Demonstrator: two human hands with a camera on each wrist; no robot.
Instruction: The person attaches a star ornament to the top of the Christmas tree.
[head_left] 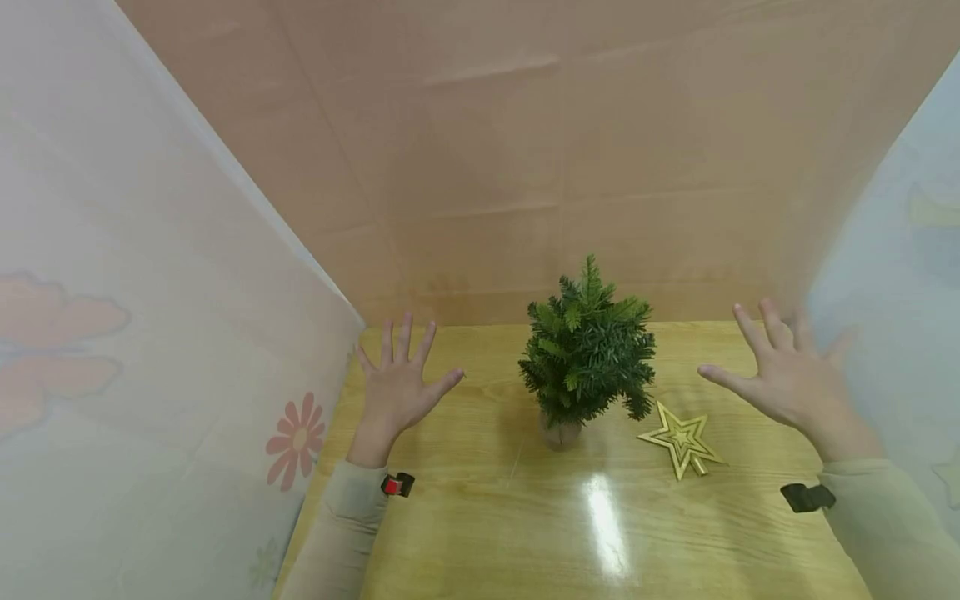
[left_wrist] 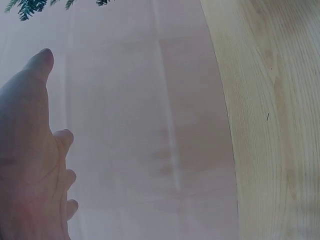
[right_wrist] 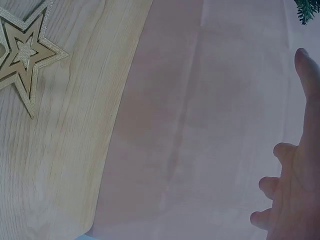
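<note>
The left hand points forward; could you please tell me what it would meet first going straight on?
Probably the brown sheet at the back: nothing shows between it and the left hand, though depth is unclear.

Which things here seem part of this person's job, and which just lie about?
Probably for the job:
left hand and right hand, both empty
bushy green tree standing between them
gold five-pointed star lying nearby

Probably just there:
light-brown wooden table
tan backdrop sheet
white flower-printed sheet
tiny dark sliver
</note>
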